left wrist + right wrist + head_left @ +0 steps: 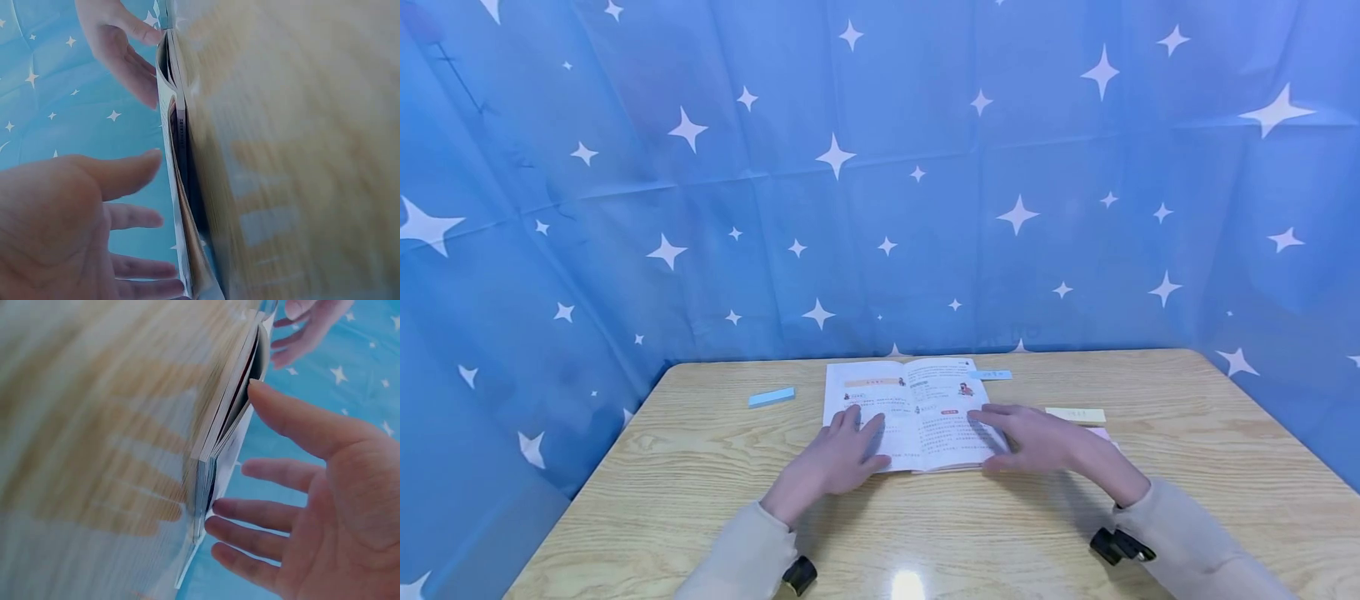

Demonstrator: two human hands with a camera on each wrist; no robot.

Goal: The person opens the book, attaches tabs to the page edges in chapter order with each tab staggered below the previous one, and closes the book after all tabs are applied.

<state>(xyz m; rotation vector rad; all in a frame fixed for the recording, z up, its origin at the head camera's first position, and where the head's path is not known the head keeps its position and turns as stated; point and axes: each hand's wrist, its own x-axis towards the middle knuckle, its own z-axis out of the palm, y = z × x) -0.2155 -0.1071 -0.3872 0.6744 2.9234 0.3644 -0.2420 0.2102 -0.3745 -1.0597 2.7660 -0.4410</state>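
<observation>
An open book point(936, 417) with printed pages lies on the wooden table, its two pages spread flat. My left hand point(842, 454) rests on the lower part of the left page, fingers spread. On the right page's outer edge lie the fingers of my right hand point(1033, 437), its thumb by the lower corner. In the left wrist view the left hand point(62, 225) has its fingertips along the page edge. The right wrist view shows the right hand point(325, 494) with straight, parted fingers at the book's edge, where the page stack point(215, 437) shows.
A blue strip point(771, 397) lies left of the book. Another blue strip point(992, 375) sticks out by the book's upper right edge. A pale yellow strip point(1077, 415) lies beyond the right hand. A blue curtain point(880, 167) with white stars hangs behind the table point(647, 500).
</observation>
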